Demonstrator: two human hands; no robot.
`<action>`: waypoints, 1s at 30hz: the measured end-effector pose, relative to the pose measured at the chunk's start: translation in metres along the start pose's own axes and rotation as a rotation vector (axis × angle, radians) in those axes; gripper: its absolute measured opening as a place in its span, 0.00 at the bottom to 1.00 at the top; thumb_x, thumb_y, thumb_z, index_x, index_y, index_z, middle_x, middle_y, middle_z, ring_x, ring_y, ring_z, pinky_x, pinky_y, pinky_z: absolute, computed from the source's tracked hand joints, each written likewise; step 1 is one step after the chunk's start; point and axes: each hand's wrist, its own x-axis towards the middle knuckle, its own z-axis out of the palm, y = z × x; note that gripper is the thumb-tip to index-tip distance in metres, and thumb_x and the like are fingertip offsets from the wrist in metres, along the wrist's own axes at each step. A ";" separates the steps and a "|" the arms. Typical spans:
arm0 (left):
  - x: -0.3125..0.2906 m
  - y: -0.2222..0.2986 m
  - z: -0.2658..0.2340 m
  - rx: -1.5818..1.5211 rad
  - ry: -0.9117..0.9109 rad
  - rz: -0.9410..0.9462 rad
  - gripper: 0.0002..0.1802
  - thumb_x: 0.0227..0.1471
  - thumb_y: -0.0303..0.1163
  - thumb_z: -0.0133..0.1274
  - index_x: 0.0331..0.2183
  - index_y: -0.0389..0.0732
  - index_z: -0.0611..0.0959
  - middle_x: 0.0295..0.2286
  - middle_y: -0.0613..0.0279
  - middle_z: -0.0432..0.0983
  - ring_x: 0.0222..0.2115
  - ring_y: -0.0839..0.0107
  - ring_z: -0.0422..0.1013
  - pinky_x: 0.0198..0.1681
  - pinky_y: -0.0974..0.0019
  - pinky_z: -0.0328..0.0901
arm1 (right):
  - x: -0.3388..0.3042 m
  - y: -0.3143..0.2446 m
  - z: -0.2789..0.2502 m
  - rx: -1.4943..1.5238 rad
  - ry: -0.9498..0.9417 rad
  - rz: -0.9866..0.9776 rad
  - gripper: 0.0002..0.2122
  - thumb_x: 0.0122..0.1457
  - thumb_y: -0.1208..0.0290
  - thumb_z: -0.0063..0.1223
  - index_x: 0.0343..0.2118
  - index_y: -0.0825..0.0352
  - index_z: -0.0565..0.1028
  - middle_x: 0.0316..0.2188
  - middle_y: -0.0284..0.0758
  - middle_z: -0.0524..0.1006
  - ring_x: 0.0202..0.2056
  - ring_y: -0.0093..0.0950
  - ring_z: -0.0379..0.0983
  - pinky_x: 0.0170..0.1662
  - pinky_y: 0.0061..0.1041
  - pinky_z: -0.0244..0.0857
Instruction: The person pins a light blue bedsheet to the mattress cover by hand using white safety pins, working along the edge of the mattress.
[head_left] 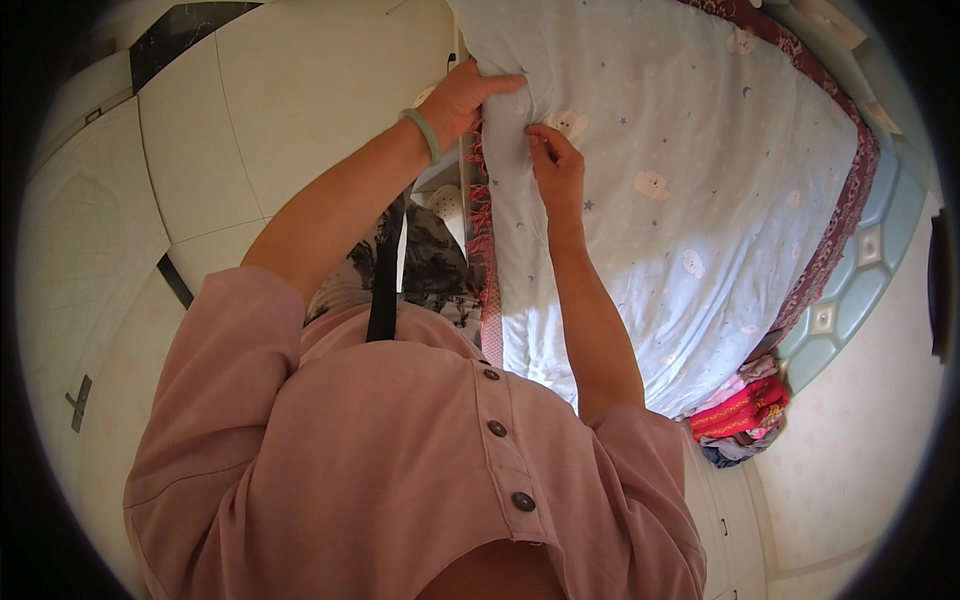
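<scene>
A pale blue-white quilt [640,240], printed with bear faces, stars and moons, lies spread over the bed, lightly wrinkled. At its left edge is my left hand [462,97], thumb stretched out over the cloth and the other fingers mostly hidden at or under the edge. A green bangle [421,136] circles that wrist. Just to the right and nearer me, my right hand [557,165] pinches the quilt's surface between thumb and fingertips. Small creases run in the cloth between the two hands. Whether something tiny sits in the right pinch cannot be made out.
Below the quilt, a dark red fringed cover [483,225] shows along the bed's sides. A pale green padded headboard [868,255] stands at the right. Folded clothes [740,410], some bright red, are piled at the near right corner. White cabinets [195,150] line the left.
</scene>
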 end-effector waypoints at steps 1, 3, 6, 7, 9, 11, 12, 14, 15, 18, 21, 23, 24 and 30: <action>-0.002 0.001 0.002 0.022 0.006 0.021 0.26 0.44 0.32 0.64 0.45 0.33 0.75 0.41 0.56 0.76 0.41 0.64 0.73 0.45 0.60 0.69 | 0.001 -0.003 0.000 0.034 -0.002 0.044 0.06 0.57 0.76 0.52 0.36 0.69 0.78 0.17 0.25 0.67 0.21 0.14 0.59 0.25 0.17 0.56; -0.007 0.003 0.009 0.108 0.053 0.018 0.26 0.44 0.32 0.63 0.45 0.32 0.76 0.40 0.56 0.77 0.39 0.64 0.74 0.43 0.62 0.70 | 0.002 -0.009 0.000 0.034 -0.014 0.092 0.06 0.58 0.76 0.52 0.36 0.69 0.78 0.17 0.25 0.68 0.21 0.14 0.60 0.24 0.17 0.55; -0.008 0.000 0.009 0.236 0.081 0.023 0.24 0.44 0.32 0.63 0.43 0.32 0.77 0.38 0.56 0.77 0.37 0.66 0.74 0.40 0.64 0.70 | 0.005 -0.024 0.002 0.084 -0.025 0.176 0.07 0.57 0.75 0.52 0.35 0.70 0.79 0.17 0.26 0.69 0.20 0.15 0.60 0.22 0.18 0.54; -0.007 -0.002 0.008 0.279 0.084 0.026 0.24 0.44 0.32 0.63 0.43 0.32 0.77 0.37 0.56 0.78 0.36 0.67 0.75 0.40 0.65 0.70 | 0.005 -0.028 0.003 0.109 -0.028 0.207 0.07 0.57 0.75 0.52 0.35 0.70 0.79 0.17 0.26 0.69 0.19 0.15 0.61 0.21 0.18 0.54; -0.005 -0.005 0.008 0.339 0.078 0.019 0.23 0.44 0.32 0.63 0.42 0.31 0.78 0.36 0.57 0.78 0.34 0.69 0.75 0.38 0.66 0.70 | 0.008 -0.025 0.006 0.119 -0.004 0.209 0.07 0.56 0.74 0.52 0.34 0.70 0.79 0.17 0.27 0.69 0.18 0.16 0.61 0.20 0.18 0.55; -0.005 -0.004 0.009 0.397 0.076 0.001 0.22 0.44 0.32 0.62 0.41 0.31 0.78 0.35 0.58 0.78 0.33 0.70 0.74 0.37 0.67 0.69 | 0.011 -0.025 0.009 0.140 0.021 0.237 0.07 0.56 0.74 0.52 0.34 0.71 0.78 0.18 0.27 0.69 0.17 0.17 0.61 0.20 0.19 0.55; -0.006 -0.002 0.010 0.425 0.076 -0.014 0.22 0.44 0.32 0.62 0.41 0.32 0.78 0.35 0.58 0.78 0.33 0.71 0.74 0.37 0.67 0.69 | 0.012 -0.027 0.012 0.155 0.035 0.264 0.07 0.55 0.74 0.52 0.34 0.72 0.78 0.19 0.28 0.69 0.17 0.18 0.61 0.20 0.19 0.56; -0.005 -0.003 0.010 0.439 0.073 -0.006 0.21 0.44 0.32 0.62 0.41 0.32 0.78 0.35 0.59 0.78 0.33 0.73 0.74 0.36 0.68 0.69 | 0.016 -0.029 0.015 0.167 0.040 0.284 0.07 0.55 0.74 0.52 0.32 0.73 0.76 0.20 0.29 0.69 0.17 0.19 0.60 0.21 0.19 0.56; -0.004 -0.005 0.008 0.427 0.070 0.018 0.21 0.44 0.32 0.62 0.41 0.32 0.78 0.34 0.60 0.78 0.32 0.73 0.73 0.36 0.68 0.69 | 0.018 -0.029 0.016 0.165 0.031 0.277 0.06 0.55 0.74 0.52 0.30 0.73 0.76 0.19 0.29 0.69 0.17 0.19 0.61 0.21 0.19 0.56; -0.001 -0.014 0.007 0.359 0.049 0.093 0.22 0.46 0.32 0.61 0.42 0.33 0.78 0.35 0.60 0.78 0.33 0.73 0.73 0.37 0.68 0.68 | 0.026 -0.024 0.018 0.115 0.028 0.251 0.06 0.54 0.75 0.51 0.27 0.73 0.74 0.19 0.30 0.69 0.17 0.20 0.61 0.21 0.20 0.56; 0.002 -0.018 0.003 0.360 0.118 0.003 0.22 0.47 0.32 0.59 0.44 0.33 0.77 0.37 0.59 0.77 0.36 0.71 0.73 0.40 0.66 0.69 | 0.033 -0.010 0.021 0.012 0.055 0.127 0.06 0.55 0.74 0.50 0.26 0.72 0.73 0.17 0.30 0.69 0.17 0.19 0.61 0.21 0.20 0.56; 0.003 -0.018 0.001 0.292 0.154 -0.030 0.23 0.49 0.32 0.58 0.46 0.33 0.76 0.39 0.58 0.77 0.38 0.70 0.73 0.41 0.64 0.69 | 0.032 -0.006 0.021 -0.030 0.059 0.056 0.07 0.56 0.73 0.50 0.26 0.72 0.73 0.17 0.30 0.69 0.17 0.18 0.61 0.21 0.19 0.55; 0.001 -0.019 0.001 0.211 0.153 -0.005 0.23 0.49 0.32 0.57 0.47 0.33 0.75 0.40 0.57 0.76 0.40 0.69 0.72 0.42 0.64 0.69 | 0.025 -0.007 0.020 -0.032 0.051 0.042 0.07 0.57 0.73 0.50 0.27 0.71 0.73 0.17 0.29 0.69 0.17 0.17 0.60 0.21 0.19 0.55; -0.001 -0.012 0.004 -0.029 0.124 -0.162 0.23 0.52 0.29 0.55 0.50 0.35 0.71 0.45 0.55 0.73 0.45 0.64 0.71 0.47 0.58 0.69 | 0.005 -0.014 0.011 0.012 0.059 -0.007 0.05 0.59 0.73 0.50 0.32 0.69 0.75 0.20 0.27 0.70 0.20 0.15 0.60 0.23 0.17 0.54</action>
